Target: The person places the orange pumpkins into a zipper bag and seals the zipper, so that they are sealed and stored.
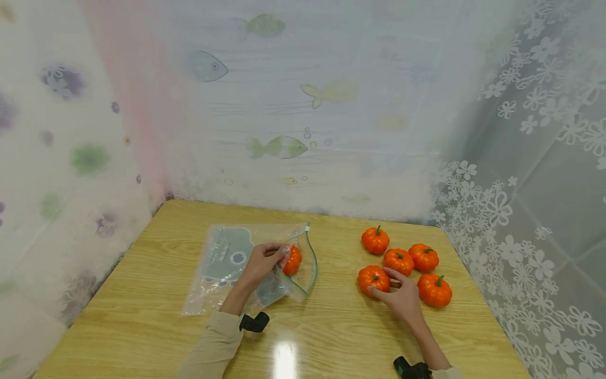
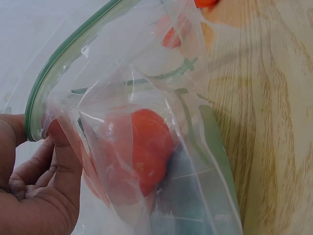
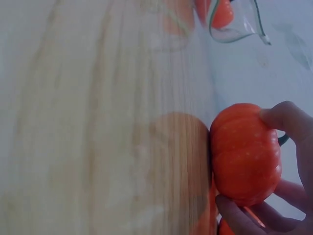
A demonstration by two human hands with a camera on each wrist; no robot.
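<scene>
On the left of the table lies a clear zip bag (image 1: pixel 213 295) with a green-edged mouth, its opening spread toward the right. My left hand (image 1: pixel 261 261) pinches the bag's rim between thumb and fingers. One small orange pumpkin (image 2: pixel 151 147) sits inside, seen through the plastic. On the right, my right hand (image 1: pixel 402 296) grips another orange pumpkin (image 3: pixel 244 154) from its side, thumb and fingers around it. In the right wrist view that pumpkin's base is at the table surface; whether it is lifted I cannot tell.
Several more orange pumpkins with green stems, among them a rear pumpkin (image 1: pixel 375 240) and a right-hand pumpkin (image 1: pixel 434 290), stand close around my right hand. The wooden table (image 1: pixel 331 337) ends at patterned curtains (image 1: pixel 303 173) behind and at both sides.
</scene>
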